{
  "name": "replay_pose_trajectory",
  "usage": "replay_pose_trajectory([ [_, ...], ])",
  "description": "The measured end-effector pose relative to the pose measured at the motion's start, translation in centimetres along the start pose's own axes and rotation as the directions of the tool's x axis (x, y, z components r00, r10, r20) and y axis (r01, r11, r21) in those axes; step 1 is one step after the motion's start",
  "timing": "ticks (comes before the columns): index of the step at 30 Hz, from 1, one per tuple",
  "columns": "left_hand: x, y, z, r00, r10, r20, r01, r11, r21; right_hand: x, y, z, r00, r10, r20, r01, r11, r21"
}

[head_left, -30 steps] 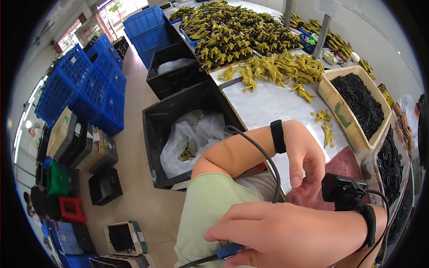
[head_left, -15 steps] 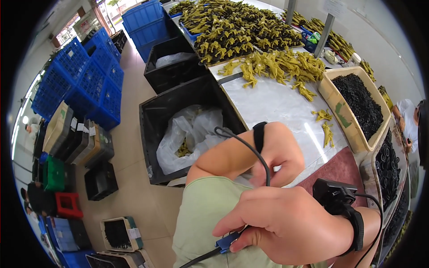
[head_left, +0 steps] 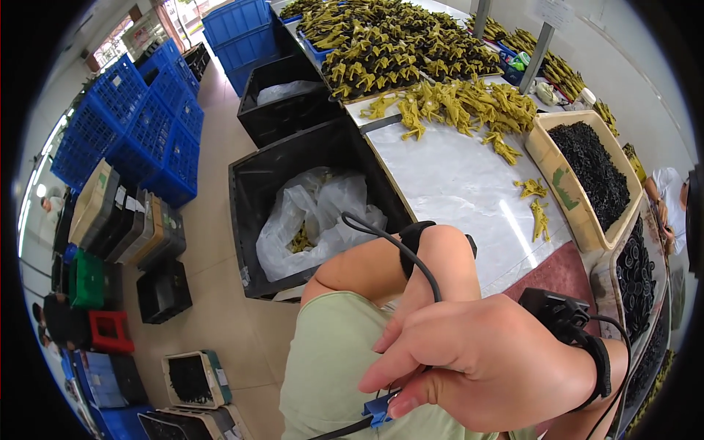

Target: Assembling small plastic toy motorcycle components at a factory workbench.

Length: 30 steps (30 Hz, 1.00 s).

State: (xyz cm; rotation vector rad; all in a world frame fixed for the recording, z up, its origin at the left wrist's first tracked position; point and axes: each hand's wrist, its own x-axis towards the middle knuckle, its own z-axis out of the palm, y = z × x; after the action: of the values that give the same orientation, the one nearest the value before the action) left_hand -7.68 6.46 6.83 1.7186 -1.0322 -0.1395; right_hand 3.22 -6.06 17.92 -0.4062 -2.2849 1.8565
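Over my green-clothed lap, my right hand (head_left: pixel 484 363) pinches between thumb and fingertips at a small blue clip (head_left: pixel 380 409) on a black cable (head_left: pixel 341 431). A black camera-like device (head_left: pixel 554 312) is strapped to my right wrist. My left hand (head_left: pixel 440 275) comes in from the left and bends down behind the right one. Its fingers reach down close to the right fingertips and are mostly hidden, so their grip does not show. A black band (head_left: pixel 412 249) circles the left wrist, and a looped black cord (head_left: pixel 400 242) runs past it.
A white table (head_left: pixel 455 176) bears piles of yellow-green and black pieces (head_left: pixel 411 44). At its right stands a cream crate (head_left: pixel 579 213) of black pieces. Left of it is a black bin (head_left: pixel 242 220) with a plastic bag (head_left: pixel 275 257). Blue crates (head_left: pixel 147 132) are stacked further left.
My left hand has come down from above the right one, its fingers now close to the right fingertips. The right hand and the blue clip have shifted slightly right and down.
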Motion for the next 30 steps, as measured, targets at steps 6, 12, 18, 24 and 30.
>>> replay_pose_trajectory([
  [6, 0.1, -0.2, 0.0, 1.0, 0.002, -0.012, -0.002, 1.0, -0.002, -0.2, 0.1, -0.5, 0.975, -0.216, -0.056, 0.195, 0.947, -0.256],
  [12, -0.1, -0.3, -0.1, 0.999, 0.004, -0.032, -0.004, 1.0, -0.002, -0.4, -1.2, -2.0, 0.981, 0.114, 0.155, -0.084, 0.979, -0.186],
  [18, -0.5, -0.5, 0.3, 0.998, 0.01, -0.063, -0.01, 1.0, 0.002, -1.8, -0.5, -0.3, 0.998, -0.014, -0.055, 0.019, 0.994, 0.105],
  [24, -0.4, -0.7, 0.6, 0.996, 0.019, -0.091, -0.019, 1.0, 0.002, -1.1, 0.0, -1.5, 0.961, -0.275, 0.027, 0.276, 0.952, -0.134],
  [30, 0.4, -0.6, 0.3, 0.994, 0.015, -0.104, -0.015, 1.0, -0.005, -0.5, 0.0, -1.8, 0.915, -0.395, 0.08, 0.401, 0.871, -0.285],
])
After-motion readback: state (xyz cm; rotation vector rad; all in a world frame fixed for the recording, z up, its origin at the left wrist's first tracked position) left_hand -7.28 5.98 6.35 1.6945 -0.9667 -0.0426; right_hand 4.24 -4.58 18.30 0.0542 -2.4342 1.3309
